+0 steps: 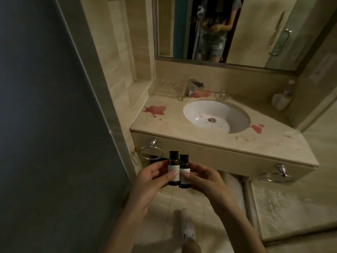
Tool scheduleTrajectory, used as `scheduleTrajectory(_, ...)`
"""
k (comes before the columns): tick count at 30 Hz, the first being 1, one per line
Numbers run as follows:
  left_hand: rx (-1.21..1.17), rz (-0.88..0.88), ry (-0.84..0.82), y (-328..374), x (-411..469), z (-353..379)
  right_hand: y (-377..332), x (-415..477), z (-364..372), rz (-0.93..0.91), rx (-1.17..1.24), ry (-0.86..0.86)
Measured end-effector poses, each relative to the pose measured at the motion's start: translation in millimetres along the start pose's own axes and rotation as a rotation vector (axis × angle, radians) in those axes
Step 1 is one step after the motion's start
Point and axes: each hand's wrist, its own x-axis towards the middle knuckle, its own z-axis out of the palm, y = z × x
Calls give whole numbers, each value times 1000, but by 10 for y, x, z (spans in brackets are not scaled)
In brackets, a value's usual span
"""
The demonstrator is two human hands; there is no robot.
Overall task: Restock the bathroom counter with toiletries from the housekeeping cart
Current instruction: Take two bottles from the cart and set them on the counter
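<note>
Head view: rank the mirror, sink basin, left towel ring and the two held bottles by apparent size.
1. mirror
2. sink basin
3. towel ring, left bottle and right bottle: unranked. The bottles look alike, and being held nearer the camera makes them rival the ring.

L hand [151, 177] & R hand [205, 179] hold 2 bottles [46, 161] before counter [182, 137].

I could read nothing; the pale labels on my two bottles [173, 166], lower centre, were too blurred.
</note>
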Motion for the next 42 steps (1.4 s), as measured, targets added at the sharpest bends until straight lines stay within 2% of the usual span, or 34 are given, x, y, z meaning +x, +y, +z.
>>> scheduleTrajectory(5, -1, 35, 55, 275, 841, 35, -215, 1004, -186, -21, -29, -82)
scheduleTrajectory(10, 160, 123, 160, 694, 1848, 304, -708, 1921, -572, -110, -30, -103)
scheduleTrajectory(18, 71, 159, 205, 1064, 2948, 683, -1167, 3063, -1090, -160, -43, -141)
scheduleTrajectory(25, 22, 104, 284, 1138, 3531, 433, -1150, 3811, -932, -65, -30, -206)
scheduleTrajectory(30, 22, 75, 280, 1188, 4064, 209, -1177, 4396, -799, -25, -9, -190)
scheduleTrajectory(33, -70, 84, 279, 1276, 4447, 40, -1260, 4820, -706, -2, -46, -202)
scheduleTrajectory(37, -156, 89, 291, 1437, 5020, -275, -1431, 5595, -549, 38, -66, -238)
scheduleTrajectory(42, -216, 50, 363, 1506, 5755, -639, -1484, 6927, -368, 77, -69, -133)
